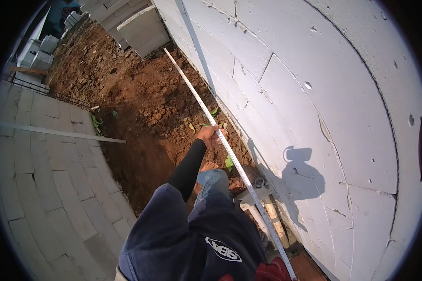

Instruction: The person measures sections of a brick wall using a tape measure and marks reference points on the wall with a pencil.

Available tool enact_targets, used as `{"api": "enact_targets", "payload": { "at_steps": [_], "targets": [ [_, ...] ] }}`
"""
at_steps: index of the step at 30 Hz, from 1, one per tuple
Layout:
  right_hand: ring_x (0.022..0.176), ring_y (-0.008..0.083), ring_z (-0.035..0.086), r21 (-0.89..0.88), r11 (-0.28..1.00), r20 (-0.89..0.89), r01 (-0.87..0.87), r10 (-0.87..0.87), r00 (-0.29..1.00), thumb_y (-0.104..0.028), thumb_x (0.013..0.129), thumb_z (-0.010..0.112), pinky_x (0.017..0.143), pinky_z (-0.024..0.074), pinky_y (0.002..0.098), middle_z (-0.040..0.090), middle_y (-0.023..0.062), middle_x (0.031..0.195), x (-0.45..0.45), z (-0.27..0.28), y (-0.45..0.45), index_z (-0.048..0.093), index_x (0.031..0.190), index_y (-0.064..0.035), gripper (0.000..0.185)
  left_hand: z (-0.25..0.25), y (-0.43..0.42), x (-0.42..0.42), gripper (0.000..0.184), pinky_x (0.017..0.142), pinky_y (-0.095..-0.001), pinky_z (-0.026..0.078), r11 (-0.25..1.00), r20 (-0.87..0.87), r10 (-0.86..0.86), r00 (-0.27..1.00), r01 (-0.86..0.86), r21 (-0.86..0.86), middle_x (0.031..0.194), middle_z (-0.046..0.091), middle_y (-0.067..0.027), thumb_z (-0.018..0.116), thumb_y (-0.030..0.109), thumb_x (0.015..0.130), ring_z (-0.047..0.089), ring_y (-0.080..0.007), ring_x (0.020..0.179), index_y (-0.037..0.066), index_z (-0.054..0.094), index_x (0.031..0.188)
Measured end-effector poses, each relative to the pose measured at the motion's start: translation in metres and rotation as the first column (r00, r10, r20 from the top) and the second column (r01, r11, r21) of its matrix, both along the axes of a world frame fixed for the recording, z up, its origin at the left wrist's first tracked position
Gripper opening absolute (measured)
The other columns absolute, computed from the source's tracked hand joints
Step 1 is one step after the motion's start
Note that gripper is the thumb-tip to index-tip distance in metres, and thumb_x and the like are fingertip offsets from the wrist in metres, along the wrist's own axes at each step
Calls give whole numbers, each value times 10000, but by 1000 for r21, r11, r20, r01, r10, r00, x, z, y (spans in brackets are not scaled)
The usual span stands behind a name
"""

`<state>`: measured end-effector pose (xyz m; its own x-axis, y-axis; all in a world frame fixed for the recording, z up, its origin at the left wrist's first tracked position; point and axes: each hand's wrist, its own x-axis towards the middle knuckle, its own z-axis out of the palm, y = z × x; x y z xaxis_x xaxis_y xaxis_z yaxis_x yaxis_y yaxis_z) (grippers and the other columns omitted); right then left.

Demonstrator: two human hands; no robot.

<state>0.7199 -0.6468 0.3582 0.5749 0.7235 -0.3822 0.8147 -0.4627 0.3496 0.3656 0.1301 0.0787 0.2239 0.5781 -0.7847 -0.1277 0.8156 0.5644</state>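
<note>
A long white measuring tape point(239, 168) runs diagonally from the soil near the far block stack down to the bottom edge of the view. My left hand point(210, 134), in a black sleeve point(188, 168), holds the blade around its middle, with the fingers beneath it. The tape's far end rests near the foot of the right wall. At the bottom, the near end passes beside a red cloth-like patch point(273, 271) and leaves the view. My right hand does not show.
A pale block wall point(276, 84) rises on the right, another block wall point(56, 187) on the left. Rough brown soil point(140, 93) lies between. Stacked blocks point(145, 30) stand at the far end. Pipes point(274, 215) run along the right wall's foot. A pale strip point(79, 134) juts from the left.
</note>
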Motion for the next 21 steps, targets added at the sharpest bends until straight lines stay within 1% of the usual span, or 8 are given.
{"api": "enact_targets", "payload": {
  "at_steps": [2, 5, 9, 11, 15, 17, 18, 21],
  "targets": [
    [470, 207, 478, -49, 999, -37, -23, 22, 999, -435, 970, 649, 428, 408, 323, 482, -12, 569, 5, -23, 23, 637, 851, -105, 351, 33, 32, -2, 313, 767, -380, 645, 993, 5, 45, 999, -45, 111, 1118, 725, -118, 478, 240, 1106, 716, -210, 934, -9, 590, 1259],
    [703, 191, 580, -93, 995, -187, 27, -44, 981, -399, 982, 629, 596, 491, 350, 579, 57, 866, 5, -49, 84, 623, 1066, -128, 284, 69, 79, -4, 377, 837, -426, 653, 969, 12, 80, 997, -80, 235, 1187, 689, -156, 473, 178, 1099, 706, -254, 1006, -51, 488, 1398],
    [1013, 169, 715, -172, 982, -367, 72, -132, 921, -351, 998, 602, 820, 602, 387, 707, 149, 1262, -2, -63, 194, 605, 1352, -159, 403, 113, 107, 4, 349, 862, -429, 624, 939, -12, 68, 998, -60, 337, 1153, 689, -133, 487, 154, 1088, 694, -246, 981, -42, 510, 1376],
    [803, 363, 721, 235, 892, -448, 386, -253, 858, -367, 851, 700, 740, 568, 466, 742, 167, 829, -29, -54, 240, 813, 931, -131, 273, 120, 112, 11, 324, 887, -432, 613, 931, 6, 95, 995, -91, 353, 1129, 692, -120, 495, 144, 1082, 690, -240, 974, -32, 530, 1352],
    [782, 384, 706, 354, 909, -389, 220, -71, 918, -338, 875, 678, 711, 552, 486, 731, 170, 815, -39, -68, 323, 809, 932, -123, 259, 103, 128, 23, 266, 906, -432, 610, 934, 1, 64, 998, -61, 352, 1117, 691, -99, 507, 121, 1068, 684, -233, 982, -7, 570, 1293],
    [806, 387, 709, 364, 908, -379, 206, -57, 924, -359, 880, 670, 731, 557, 490, 739, 175, 848, -38, -84, 353, 807, 931, -123, 278, 91, 130, 29, 264, 896, -432, 617, 930, 9, 50, 999, -50, 365, 1123, 690, -100, 508, 118, 1066, 687, -234, 979, -8, 576, 1288],
    [814, 388, 711, 360, 908, -393, 215, -62, 917, -366, 882, 667, 741, 558, 492, 740, 177, 857, -37, -91, 365, 808, 933, -125, 283, 86, 130, 33, 228, 777, -426, 634, 929, 26, 71, 997, -76, 362, 1065, 712, -130, 553, 92, 1046, 696, -233, 902, -51, 551, 1224],
    [838, 392, 715, 340, 913, -429, 226, -63, 901, -382, 887, 661, 768, 562, 498, 745, 181, 880, -39, -105, 395, 808, 942, -131, 296, 75, 132, 40, 228, 783, -425, 637, 930, 14, 70, 997, -70, 361, 1068, 702, -139, 561, 82, 1040, 699, -244, 884, -52, 551, 1225]
  ]
}}
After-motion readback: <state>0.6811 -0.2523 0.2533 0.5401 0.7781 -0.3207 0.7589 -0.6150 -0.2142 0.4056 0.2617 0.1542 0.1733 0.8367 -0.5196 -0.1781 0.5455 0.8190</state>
